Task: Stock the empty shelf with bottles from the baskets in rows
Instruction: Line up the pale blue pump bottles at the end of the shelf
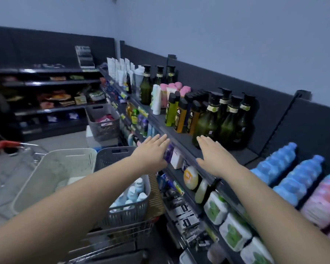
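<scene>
Low at left, a wire cart (118, 233) holds a pale basket (46, 176) and a grey basket (122, 214) of pale bottles (133, 193). The left hand (151, 153) and right hand (215, 159) stretch flat and empty over the dark shelf (181, 136). Green pump bottles (227, 122) crowd just behind, with blue bottles (278, 162) at right.

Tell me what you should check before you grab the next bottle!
1. Left hand free: ok, open and holding nothing.
2. Right hand free: ok, open and holding nothing.
3. Bottles to take: ok, white and pale blue bottles stand in the grey basket.
4. Room on the top shelf: ok, there is a bare strip by the hands.
5. Green pump bottles upright: ok.
6. Anything in the white basket: cannot tell.
</scene>
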